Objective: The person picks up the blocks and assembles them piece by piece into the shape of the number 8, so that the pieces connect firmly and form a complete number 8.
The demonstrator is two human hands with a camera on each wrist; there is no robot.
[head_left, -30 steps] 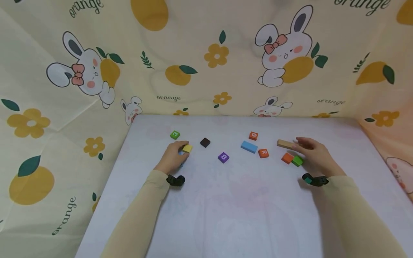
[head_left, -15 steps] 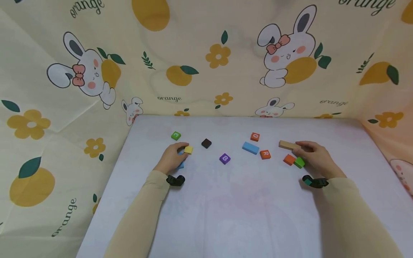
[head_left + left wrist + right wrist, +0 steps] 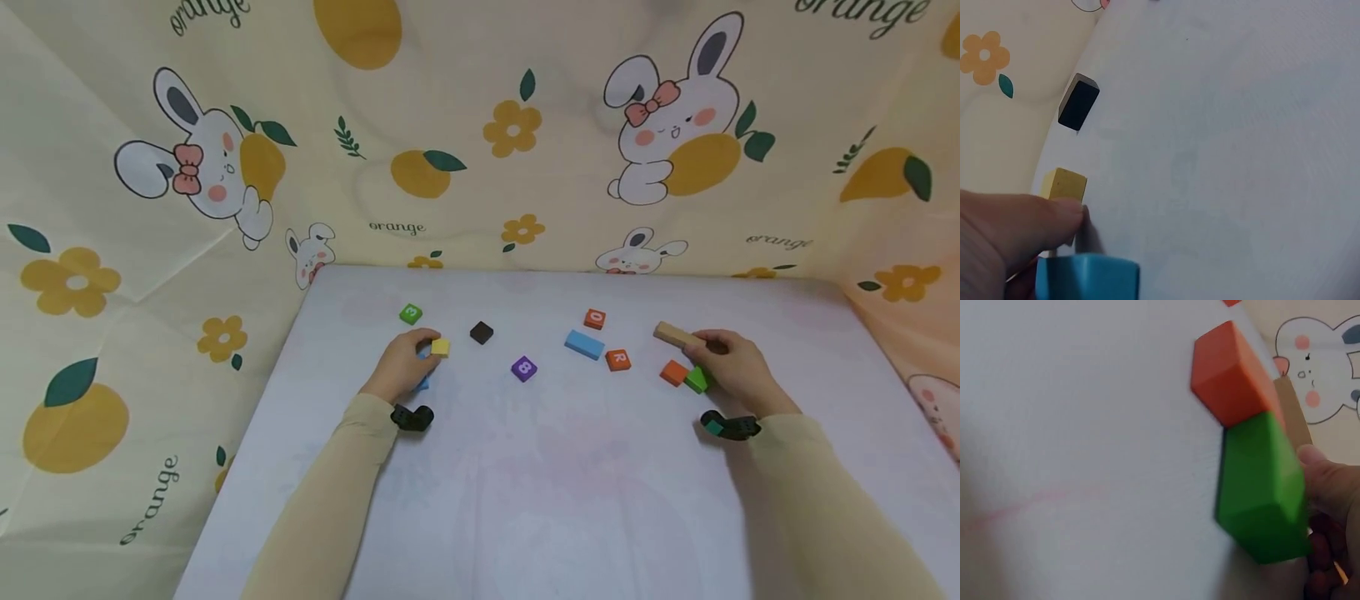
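Note:
My left hand [image 3: 401, 364] pinches a small yellow block [image 3: 441, 348] between thumb and fingers. Just beneath it lies blue, partly covered by the hand; in the left wrist view a blue block [image 3: 1088, 278] shows close by the thumb. On the right side, my right hand [image 3: 735, 367] grips the near end of a long tan wooden block [image 3: 672, 334]. Below that block, an orange block [image 3: 674, 372] and a green block [image 3: 697, 380] touch each other, right beside the right hand. The right wrist view shows the green block [image 3: 1263, 487] in front of the thumb.
Between the hands lie a black block [image 3: 482, 332], a purple block marked 8 [image 3: 524, 368], a long blue block [image 3: 584, 344] and two orange lettered blocks, one marked R [image 3: 618, 360]. A green numbered block [image 3: 410, 313] sits behind the left hand. Patterned cloth [image 3: 450, 100] borders the table.
My right hand has closed its fingers on the wooden block, which has swung slightly, its near end toward me. The green block has turned a little. The left hand keeps its pinch, almost still.

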